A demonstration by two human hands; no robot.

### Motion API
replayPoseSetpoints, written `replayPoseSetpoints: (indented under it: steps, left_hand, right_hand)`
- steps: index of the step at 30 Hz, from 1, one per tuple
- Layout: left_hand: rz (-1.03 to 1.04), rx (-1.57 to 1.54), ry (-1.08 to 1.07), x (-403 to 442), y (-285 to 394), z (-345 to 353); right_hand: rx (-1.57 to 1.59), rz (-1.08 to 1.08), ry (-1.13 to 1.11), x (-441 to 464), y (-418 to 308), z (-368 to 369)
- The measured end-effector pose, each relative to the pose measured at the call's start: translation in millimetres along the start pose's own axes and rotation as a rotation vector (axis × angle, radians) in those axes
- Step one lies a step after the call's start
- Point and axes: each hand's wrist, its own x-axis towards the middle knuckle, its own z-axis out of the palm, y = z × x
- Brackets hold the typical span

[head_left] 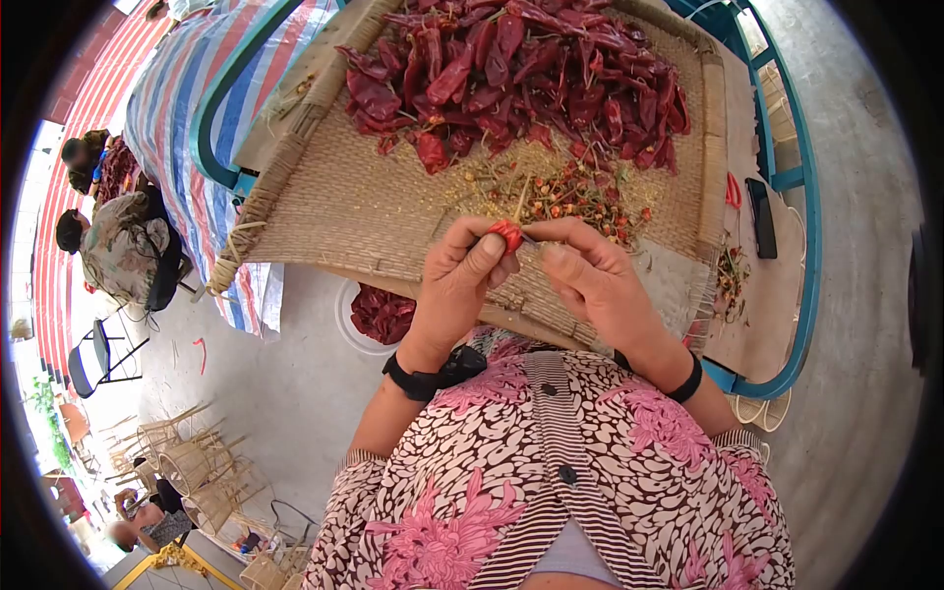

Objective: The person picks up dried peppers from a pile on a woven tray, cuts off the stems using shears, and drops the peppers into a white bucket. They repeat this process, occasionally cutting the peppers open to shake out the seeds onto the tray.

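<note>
My left hand (457,280) is closed around a red dried chili pepper (507,234), thumb on its near side. My right hand (595,280) is pinched close beside the pepper; a thin dark piece shows at its fingertips, too small to name. Both hands are above the near edge of a woven mat tray (344,211). Across the tray's far half lies a heap of dark red dried chilies (511,74). Nearer my hands is a smaller pile of chili stems and caps (585,202), with pale seeds (423,192) scattered around it.
A teal metal frame (808,216) surrounds the tray. On its right side lie a black phone (760,218) and more stem scraps (731,280). Below the tray, a clear tub (346,320) holds chilies. Wicker baskets (197,467), a folding chair (90,359) and other people (123,246) are leftward.
</note>
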Motion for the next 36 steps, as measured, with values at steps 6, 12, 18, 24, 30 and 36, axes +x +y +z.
replayPoseSetpoints:
  steps: [6,12,18,24,30,36]
  left_hand:
    - [-0.085,-0.189,-0.076,1.8,-2.5,-2.8]
    - [-0.099,-0.261,-0.176,5.6,-1.9,-0.2]
    - [-0.106,0.249,-0.030,7.0,6.2,-2.6]
    - [-0.120,0.448,0.032,10.9,-3.2,0.5]
    - [0.097,0.749,0.004,2.8,-16.4,-8.3]
    - [0.201,0.739,0.266,-36.9,29.8,-11.9]
  right_hand:
    - [0.255,0.239,-0.021,-2.5,-1.8,-2.4]
    - [0.404,0.292,-0.132,-2.5,0.5,-10.9]
    - [-0.541,-0.141,0.194,2.3,6.2,-6.6]
    - [-1.225,-0.403,0.625,17.8,17.5,-14.5]
    - [-0.376,-0.091,0.315,35.7,17.0,-65.4]
    - [0.640,0.574,0.082,31.0,19.9,-53.5]
